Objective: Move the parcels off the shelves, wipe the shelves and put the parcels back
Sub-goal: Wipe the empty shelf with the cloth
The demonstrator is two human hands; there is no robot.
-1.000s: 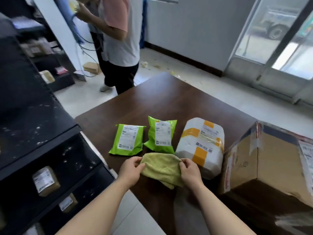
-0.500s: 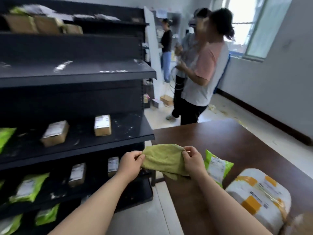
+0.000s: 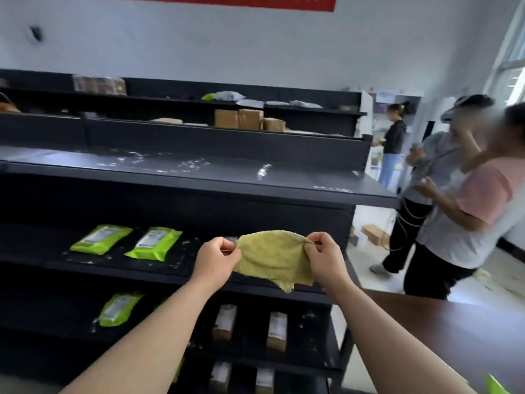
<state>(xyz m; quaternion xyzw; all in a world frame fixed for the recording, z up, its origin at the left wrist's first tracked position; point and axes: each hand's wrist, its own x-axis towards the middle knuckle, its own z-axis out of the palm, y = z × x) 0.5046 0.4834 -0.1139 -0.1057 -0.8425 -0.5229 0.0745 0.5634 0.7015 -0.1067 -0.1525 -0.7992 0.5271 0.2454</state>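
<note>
Cloth: a yellow-green cloth (image 3: 270,257) hangs stretched between both hands in front of the shelves, probably opened out to give a flat face for wiping.
Left hand: the left hand (image 3: 216,260) pinches the cloth's upper left corner between thumb and fingertips.
Right hand: the right hand (image 3: 324,257) pinches the upper right corner likewise.
Wide shelf: the wide shelf (image 3: 199,172) above the hands shows pale specks on its dark top; likely the next one to wipe.
Parcels: two green parcels (image 3: 100,239) lie on the shelf behind the cloth, to its left. Brown boxes (image 3: 224,322) stand one level lower. Both would block wiping there.
Around: a table (image 3: 454,322) sits at lower right, and people (image 3: 468,217) stand near the shelf's right end.
</note>
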